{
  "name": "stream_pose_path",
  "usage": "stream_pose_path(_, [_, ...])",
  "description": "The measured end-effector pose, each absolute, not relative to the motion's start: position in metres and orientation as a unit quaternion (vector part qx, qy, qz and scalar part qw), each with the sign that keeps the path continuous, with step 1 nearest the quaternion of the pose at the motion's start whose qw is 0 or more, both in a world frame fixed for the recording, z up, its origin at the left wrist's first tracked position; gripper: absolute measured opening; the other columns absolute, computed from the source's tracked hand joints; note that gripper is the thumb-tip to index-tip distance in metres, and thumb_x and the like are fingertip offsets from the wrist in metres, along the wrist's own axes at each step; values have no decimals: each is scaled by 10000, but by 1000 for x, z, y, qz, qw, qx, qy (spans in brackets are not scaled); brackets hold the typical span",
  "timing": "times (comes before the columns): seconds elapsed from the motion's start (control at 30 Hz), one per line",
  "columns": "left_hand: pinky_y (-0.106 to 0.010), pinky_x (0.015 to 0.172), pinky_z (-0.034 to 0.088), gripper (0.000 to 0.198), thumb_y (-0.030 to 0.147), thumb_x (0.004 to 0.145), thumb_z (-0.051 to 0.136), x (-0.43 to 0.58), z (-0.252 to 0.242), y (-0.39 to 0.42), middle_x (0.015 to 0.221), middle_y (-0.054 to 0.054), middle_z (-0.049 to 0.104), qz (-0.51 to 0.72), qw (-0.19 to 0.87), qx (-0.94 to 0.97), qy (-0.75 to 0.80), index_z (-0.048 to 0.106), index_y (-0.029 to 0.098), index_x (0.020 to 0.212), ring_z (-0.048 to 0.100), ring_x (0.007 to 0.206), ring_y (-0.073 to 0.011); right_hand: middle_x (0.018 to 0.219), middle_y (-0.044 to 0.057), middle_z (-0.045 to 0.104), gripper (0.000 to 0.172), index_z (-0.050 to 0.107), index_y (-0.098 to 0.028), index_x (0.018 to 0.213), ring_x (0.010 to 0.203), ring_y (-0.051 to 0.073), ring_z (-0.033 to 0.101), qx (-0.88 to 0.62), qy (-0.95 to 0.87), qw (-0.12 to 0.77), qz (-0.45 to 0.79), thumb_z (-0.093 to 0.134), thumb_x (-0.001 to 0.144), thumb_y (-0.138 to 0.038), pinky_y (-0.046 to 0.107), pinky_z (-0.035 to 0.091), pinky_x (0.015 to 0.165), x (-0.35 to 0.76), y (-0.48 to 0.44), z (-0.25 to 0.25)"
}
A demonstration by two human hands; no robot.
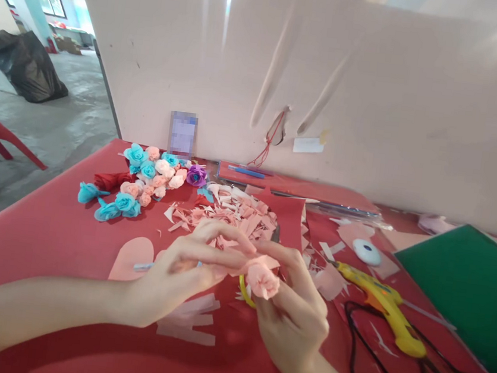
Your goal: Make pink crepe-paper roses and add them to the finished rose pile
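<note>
In front of me, a pink paper flower (263, 280) is held between both hands. My right hand (297, 306) is closed around its base, with the thumb and fingers behind and beside it. The fingertips of my left hand (204, 256) pinch a pink petal at the flower's left edge. A curved yellow band (245, 292), perhaps a scissors handle, shows just below the flower and is partly hidden. Pale pink paper strips (191, 320) lie on the table beneath my left hand. Behind my hands spreads a heap of pink paper scraps (245, 213).
Finished paper flowers (160, 170) in blue, pink, red and purple sit at the back left. On the right lie a yellow glue gun (379, 297) with a black cord, a white round object (366, 252) and a green board (465, 289). An upright panel (200, 55) bounds the table's back.
</note>
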State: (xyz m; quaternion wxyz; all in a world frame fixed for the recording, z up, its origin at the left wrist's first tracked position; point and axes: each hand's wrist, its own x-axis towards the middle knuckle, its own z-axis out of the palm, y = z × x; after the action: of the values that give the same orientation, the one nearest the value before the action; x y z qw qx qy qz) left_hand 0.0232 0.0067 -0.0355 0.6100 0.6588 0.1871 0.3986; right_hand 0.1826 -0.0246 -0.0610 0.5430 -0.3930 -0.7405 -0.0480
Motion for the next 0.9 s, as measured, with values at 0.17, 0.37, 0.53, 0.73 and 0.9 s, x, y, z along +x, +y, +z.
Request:
stream_pose_path(0.17, [-350, 914, 337, 395, -6, 731, 467, 25, -36, 9, 1008, -26, 541, 402, 551, 707, 187, 696, 282, 874, 467, 991, -189, 813, 56, 574, 208, 519, -184, 645, 669, 156, 507, -394, -744, 538, -38, 489, 715, 10, 293, 413, 534, 183, -27, -57])
stream_pose_path(0.37, [-314, 838, 379, 141, 109, 701, 639, 31, -34, 7, 871, -17, 551, 408, 546, 688, 249, 706, 232, 701, 490, 866, -163, 834, 60, 553, 188, 536, -169, 634, 685, 152, 516, -408, -743, 529, -40, 494, 702, 1, 282, 438, 529, 182, -30, -59])
stream_pose_path(0.53, [-294, 812, 407, 170, 100, 675, 671, 32, -34, 7, 804, 0, 551, 404, 538, 673, 307, 718, 261, 650, 496, 796, -148, 791, 53, 550, 209, 551, -168, 578, 653, 148, 520, -432, -734, 523, -25, 495, 717, -22, 268, 425, 492, 179, -30, -59])
stream_pose_path(0.73, [-301, 783, 415, 142, 167, 713, 661, 31, -31, 8, 756, -5, 565, 400, 536, 686, 288, 730, 290, 716, 491, 763, -152, 777, 48, 586, 202, 635, -189, 635, 627, 145, 551, -439, -721, 536, 12, 515, 756, -82, 259, 430, 477, 177, -31, -52])
stream_pose_path(0.9, [-329, 767, 419, 88, 315, 722, 661, 30, -33, 10, 711, -28, 589, 424, 544, 681, 245, 732, 275, 687, 496, 765, -173, 834, 39, 593, 114, 607, -210, 693, 692, 164, 578, -445, -694, 565, 34, 579, 733, -107, 280, 462, 542, 178, -31, -53])
